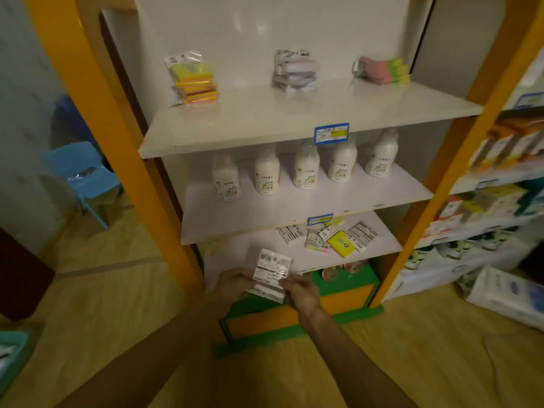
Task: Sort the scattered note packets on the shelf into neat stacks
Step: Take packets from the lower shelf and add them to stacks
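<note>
The person is holding a small stack of white packets [271, 273] in front of the lowest white shelf [379, 248], low down at its left end. The left hand [232, 285] is gripping the stack's left edge, fingers curled round it; the right hand [301, 291] is pinching the right edge from the other side. The stack is tilting a little, printed labels facing up.

On the same shelf, to the right and well apart from the hands, loose packets [329, 235] are lying scattered and overlapping: white ones with printed backs and a yellow one [341, 244] among them.

On the top shelf [265, 122] three stacks are sitting apart from one another: a neon pile [195, 83] at the left, a white pile [295, 70] in the middle, and a pink-and-green pile [382, 70] at the right.

Five white bottles [306, 167] are standing in a row on the middle shelf. A green and orange box [297, 316] is sitting on the floor below the hands, and a blue chair [84, 178] is standing off to the left.
</note>
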